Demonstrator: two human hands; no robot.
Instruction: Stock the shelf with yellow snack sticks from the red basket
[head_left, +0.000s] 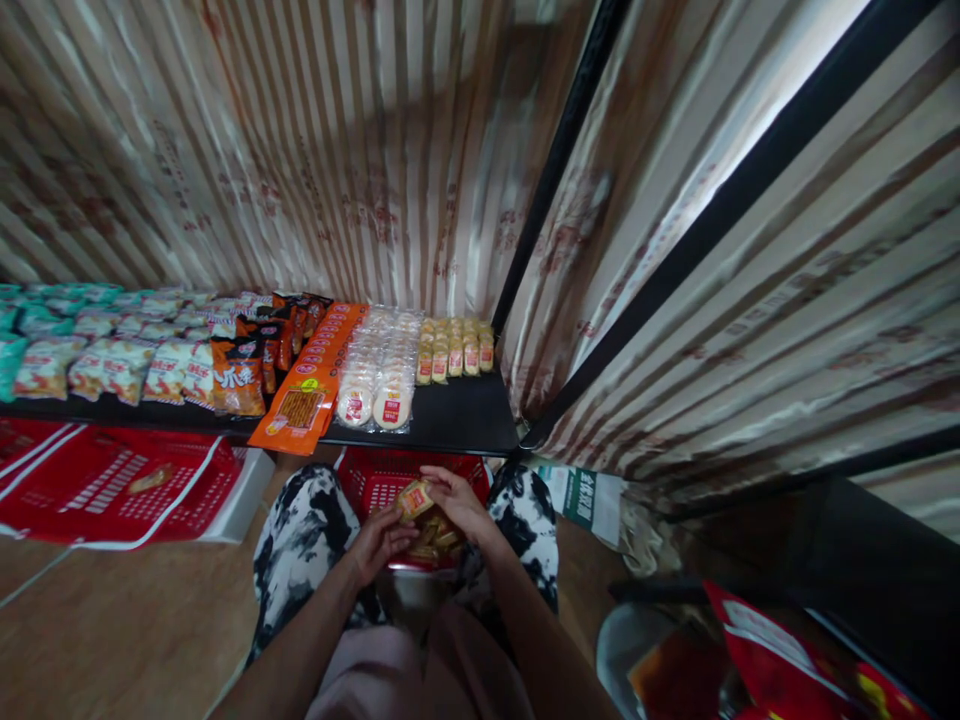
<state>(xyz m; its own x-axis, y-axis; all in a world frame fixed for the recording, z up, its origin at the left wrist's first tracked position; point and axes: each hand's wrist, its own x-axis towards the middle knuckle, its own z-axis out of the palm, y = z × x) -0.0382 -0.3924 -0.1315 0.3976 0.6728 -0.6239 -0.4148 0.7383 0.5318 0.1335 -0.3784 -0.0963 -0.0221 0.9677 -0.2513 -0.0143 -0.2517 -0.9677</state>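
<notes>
Between my knees, above a red basket (364,483), I hold a small gold snack packet (414,499) with a red and white label. My left hand (377,543) pinches its lower left side, the other fingers loosely curled. The fingers of my right hand (459,503) close on its upper right edge. Several more gold packets (435,540) lie in the basket below, partly covered by my hands. On the black shelf (469,415) ahead, rows of similar gold packets (455,350) stand at the right end.
Left along the shelf are round crackers in clear wrap (375,375), an orange snack bag (304,400), dark orange bags (240,375) and white bags (124,370). A red basket with white handles (187,490) sits lower left. Black poles (555,170) and striped curtains stand behind; red packages (772,640) lie lower right.
</notes>
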